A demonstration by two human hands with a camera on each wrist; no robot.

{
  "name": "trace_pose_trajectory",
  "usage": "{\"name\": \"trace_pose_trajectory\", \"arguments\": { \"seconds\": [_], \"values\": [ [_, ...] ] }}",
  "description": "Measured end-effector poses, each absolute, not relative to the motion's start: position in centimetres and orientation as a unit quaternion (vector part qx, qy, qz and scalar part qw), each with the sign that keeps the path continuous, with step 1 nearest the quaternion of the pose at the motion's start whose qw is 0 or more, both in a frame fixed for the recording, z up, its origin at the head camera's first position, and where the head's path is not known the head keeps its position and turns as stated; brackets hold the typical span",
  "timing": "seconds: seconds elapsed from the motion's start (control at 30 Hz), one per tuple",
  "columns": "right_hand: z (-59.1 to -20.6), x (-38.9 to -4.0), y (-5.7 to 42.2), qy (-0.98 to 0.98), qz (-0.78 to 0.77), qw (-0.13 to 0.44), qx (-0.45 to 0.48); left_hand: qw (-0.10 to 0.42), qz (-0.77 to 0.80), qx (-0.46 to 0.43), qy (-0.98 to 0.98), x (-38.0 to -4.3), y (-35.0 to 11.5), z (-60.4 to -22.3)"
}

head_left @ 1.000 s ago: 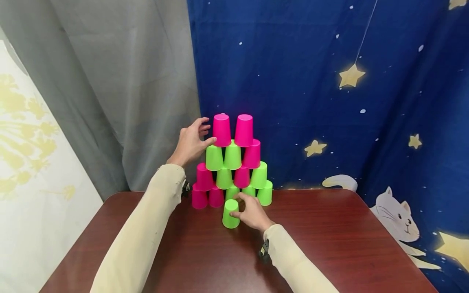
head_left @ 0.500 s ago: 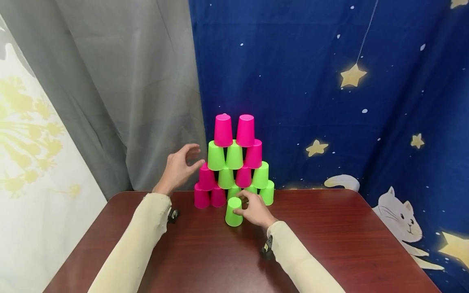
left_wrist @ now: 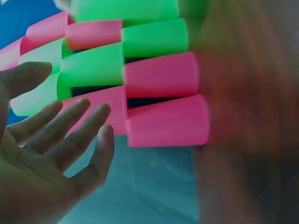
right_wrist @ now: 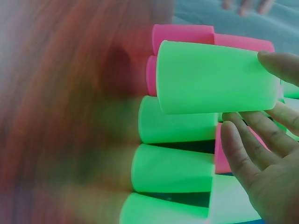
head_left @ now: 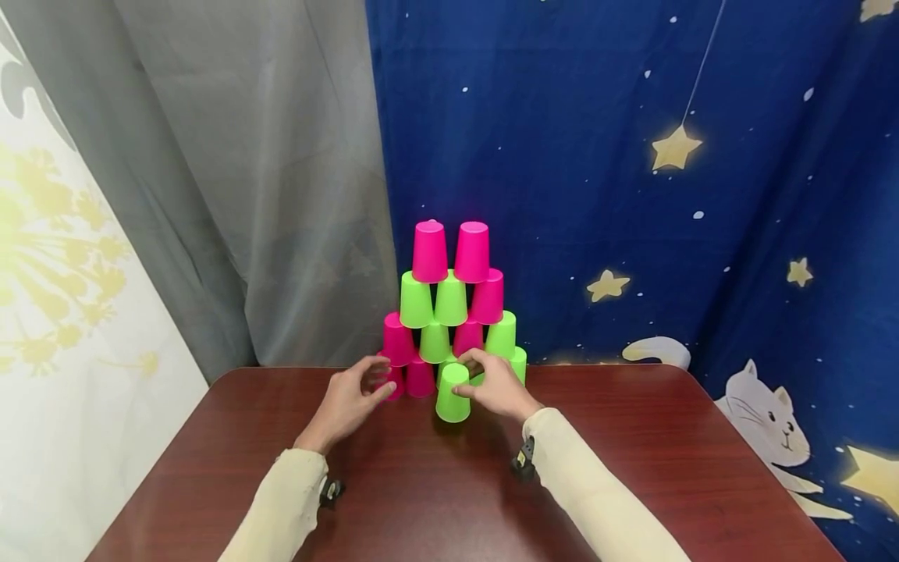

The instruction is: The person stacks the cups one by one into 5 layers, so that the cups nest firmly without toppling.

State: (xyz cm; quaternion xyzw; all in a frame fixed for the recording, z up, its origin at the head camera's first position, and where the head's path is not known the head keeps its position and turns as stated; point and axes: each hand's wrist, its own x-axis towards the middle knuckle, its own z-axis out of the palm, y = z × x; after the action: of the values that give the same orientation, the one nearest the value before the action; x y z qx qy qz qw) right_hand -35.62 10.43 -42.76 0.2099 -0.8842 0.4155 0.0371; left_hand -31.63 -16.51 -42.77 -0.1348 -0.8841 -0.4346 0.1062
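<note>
In the head view my right hand (head_left: 497, 385) pinches an upside-down green cup (head_left: 453, 393) near its top, between thumb and fingers. The right wrist view shows the thumb on one side of this green cup (right_wrist: 215, 77) and fingers at the other. Behind it rises a tiered stack of upside-down cups, with a pink cup (head_left: 430, 251) and a second pink cup (head_left: 472, 251) side by side on top. My left hand (head_left: 344, 402) is left of the held cup, fingers loosely bent and holding nothing, overlapping the stack's lower left pink cup (head_left: 395, 382) in the head view.
The stack stands near the back edge of a dark red-brown table (head_left: 597, 468). A grey curtain (head_left: 309, 195) and a blue curtain (head_left: 548, 156) with printed stars and a cat hang close behind. A white patterned cloth (head_left: 63, 375) hangs at the left.
My left hand has come down from beside the top pink cup to near table level. My right hand has moved the green cup slightly up the view, toward the stack, and right.
</note>
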Motion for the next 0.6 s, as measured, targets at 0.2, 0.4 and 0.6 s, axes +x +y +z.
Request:
{"name": "trace_pose_trajectory", "arguments": {
  "seconds": [0.2, 0.4, 0.6],
  "values": [
    [-40.5, -35.6, 10.8, -0.888, 0.403, 0.026, 0.221, 0.064, -0.452, -0.13, -0.88, -29.9, -16.1, -44.9],
    [-37.8, -35.9, 11.1, -0.887, 0.389, 0.018, 0.249, 0.019, -0.458, -0.152, -0.875, -28.5, -15.6, -46.1],
    [-34.7, -36.5, 11.0, -0.889, 0.366, 0.02, 0.274, -0.024, -0.516, -0.152, -0.843, -26.6, -15.3, -46.2]
  ]
}}
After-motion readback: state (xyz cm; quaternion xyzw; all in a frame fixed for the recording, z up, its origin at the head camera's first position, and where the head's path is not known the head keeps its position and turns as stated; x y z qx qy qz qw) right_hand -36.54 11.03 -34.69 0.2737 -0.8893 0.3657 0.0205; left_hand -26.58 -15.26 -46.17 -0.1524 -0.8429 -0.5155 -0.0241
